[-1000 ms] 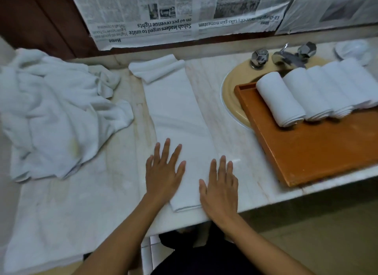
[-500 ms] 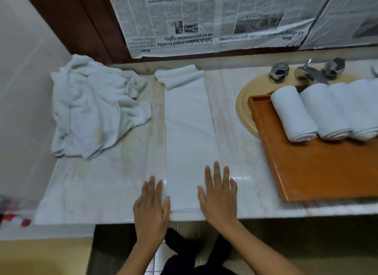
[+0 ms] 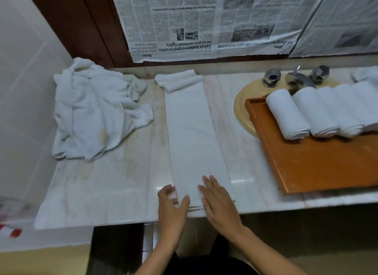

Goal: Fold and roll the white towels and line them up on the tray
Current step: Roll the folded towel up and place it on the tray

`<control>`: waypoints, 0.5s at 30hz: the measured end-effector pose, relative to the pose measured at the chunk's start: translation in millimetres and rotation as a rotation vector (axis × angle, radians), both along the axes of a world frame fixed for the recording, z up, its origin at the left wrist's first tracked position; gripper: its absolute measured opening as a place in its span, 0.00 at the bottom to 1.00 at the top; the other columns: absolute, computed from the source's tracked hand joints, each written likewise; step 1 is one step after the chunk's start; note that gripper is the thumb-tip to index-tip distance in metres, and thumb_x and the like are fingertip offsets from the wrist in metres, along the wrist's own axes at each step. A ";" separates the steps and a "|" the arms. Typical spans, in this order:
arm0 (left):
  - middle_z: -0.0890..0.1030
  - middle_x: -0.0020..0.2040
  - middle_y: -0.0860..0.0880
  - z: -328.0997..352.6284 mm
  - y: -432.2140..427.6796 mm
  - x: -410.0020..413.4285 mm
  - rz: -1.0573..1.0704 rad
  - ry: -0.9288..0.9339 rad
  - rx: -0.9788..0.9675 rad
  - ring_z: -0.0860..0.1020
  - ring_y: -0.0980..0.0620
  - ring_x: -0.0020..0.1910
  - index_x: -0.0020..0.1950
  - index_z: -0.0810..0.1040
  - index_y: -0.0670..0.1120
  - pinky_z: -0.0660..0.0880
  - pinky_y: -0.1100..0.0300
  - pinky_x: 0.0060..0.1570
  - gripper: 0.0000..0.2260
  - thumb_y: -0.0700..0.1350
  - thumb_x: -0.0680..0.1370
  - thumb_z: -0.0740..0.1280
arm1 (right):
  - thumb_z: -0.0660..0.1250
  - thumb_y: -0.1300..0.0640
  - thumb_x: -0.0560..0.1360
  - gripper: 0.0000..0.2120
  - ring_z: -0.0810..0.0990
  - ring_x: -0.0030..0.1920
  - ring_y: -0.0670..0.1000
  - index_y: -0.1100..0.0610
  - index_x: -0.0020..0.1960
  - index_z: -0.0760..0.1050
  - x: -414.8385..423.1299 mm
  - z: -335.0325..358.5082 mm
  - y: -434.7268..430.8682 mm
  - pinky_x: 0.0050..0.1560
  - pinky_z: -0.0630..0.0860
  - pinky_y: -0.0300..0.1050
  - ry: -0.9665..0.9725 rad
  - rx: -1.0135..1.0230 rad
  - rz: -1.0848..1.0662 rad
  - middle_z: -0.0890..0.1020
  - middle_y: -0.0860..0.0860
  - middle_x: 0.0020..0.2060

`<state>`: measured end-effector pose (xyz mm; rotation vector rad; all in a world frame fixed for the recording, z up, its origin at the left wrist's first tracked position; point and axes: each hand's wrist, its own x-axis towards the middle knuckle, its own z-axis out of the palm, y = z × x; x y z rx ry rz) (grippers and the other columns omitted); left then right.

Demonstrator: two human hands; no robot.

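Note:
A white towel (image 3: 194,135), folded into a long narrow strip, lies on the marble counter (image 3: 114,184) and runs from the front edge to the back wall, where its far end is bunched. My left hand (image 3: 172,203) curls its fingers around the strip's near left corner. Flat on the strip's near end beside it rests my right hand (image 3: 218,201). An orange wooden tray (image 3: 319,162) sits at the right over the sink, with several rolled white towels (image 3: 288,115) lined up along its far side.
A crumpled heap of white towels (image 3: 96,111) lies at the back left of the counter. A beige sink basin (image 3: 243,108) and chrome taps (image 3: 294,76) are partly under the tray. Newspaper (image 3: 204,22) covers the wall behind. A tiled wall stands at the left.
Both hands slid back to the strip's near end. My left hand went from flat to gripping the near left corner. The view shifted left and down.

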<state>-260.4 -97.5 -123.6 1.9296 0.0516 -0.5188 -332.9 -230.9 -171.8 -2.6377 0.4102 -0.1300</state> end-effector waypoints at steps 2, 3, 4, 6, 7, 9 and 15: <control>0.75 0.55 0.55 9.3 -4.7 5.0 0.008 0.146 -0.119 0.79 0.58 0.50 0.65 0.57 0.57 0.73 0.67 0.43 0.29 0.38 0.75 0.72 | 0.55 0.51 0.81 0.21 0.54 0.77 0.46 0.50 0.73 0.69 0.0 -1.5 3.8 0.73 0.48 0.47 0.026 0.022 -0.028 0.61 0.45 0.75; 0.76 0.54 0.53 9.1 -4.8 7.2 -0.018 0.169 -0.134 0.79 0.58 0.49 0.66 0.56 0.58 0.73 0.68 0.41 0.33 0.36 0.74 0.72 | 0.56 0.51 0.81 0.21 0.55 0.76 0.47 0.51 0.73 0.70 0.8 -1.2 5.2 0.72 0.49 0.47 0.018 0.017 -0.039 0.62 0.45 0.75; 0.77 0.53 0.52 8.4 -3.5 9.2 -0.063 0.171 -0.135 0.79 0.58 0.48 0.66 0.56 0.58 0.74 0.70 0.39 0.35 0.35 0.73 0.73 | 0.56 0.52 0.80 0.20 0.58 0.76 0.48 0.51 0.72 0.71 1.4 -0.4 6.5 0.72 0.52 0.48 0.007 0.013 -0.046 0.65 0.46 0.75; 0.78 0.54 0.53 8.0 0.5 11.4 -0.242 0.079 -0.058 0.79 0.57 0.50 0.65 0.60 0.60 0.73 0.73 0.40 0.34 0.35 0.71 0.74 | 0.55 0.53 0.80 0.20 0.64 0.74 0.51 0.53 0.69 0.74 2.3 0.5 8.4 0.70 0.58 0.49 -0.002 -0.010 -0.057 0.70 0.49 0.72; 0.77 0.55 0.55 5.7 3.1 11.8 -0.359 -0.018 0.034 0.79 0.56 0.52 0.63 0.63 0.62 0.71 0.74 0.43 0.31 0.37 0.70 0.74 | 0.55 0.53 0.79 0.20 0.67 0.73 0.52 0.53 0.67 0.75 2.6 0.3 8.8 0.69 0.61 0.49 -0.003 -0.027 -0.056 0.72 0.50 0.71; 0.73 0.55 0.57 -1.9 9.3 10.8 -0.530 -0.251 0.249 0.76 0.57 0.55 0.62 0.68 0.61 0.66 0.75 0.48 0.25 0.40 0.72 0.71 | 0.56 0.54 0.77 0.19 0.70 0.71 0.54 0.53 0.65 0.77 4.3 0.6 8.9 0.67 0.64 0.48 0.005 -0.054 -0.054 0.74 0.51 0.69; 0.78 0.60 0.43 -19.5 24.1 16.4 -0.612 -0.764 0.510 0.79 0.45 0.52 0.52 0.82 0.50 0.77 0.57 0.43 0.21 0.45 0.61 0.81 | 0.58 0.50 0.75 0.18 0.74 0.68 0.55 0.51 0.60 0.80 10.0 6.9 7.8 0.57 0.77 0.51 0.048 -0.140 -0.031 0.77 0.52 0.66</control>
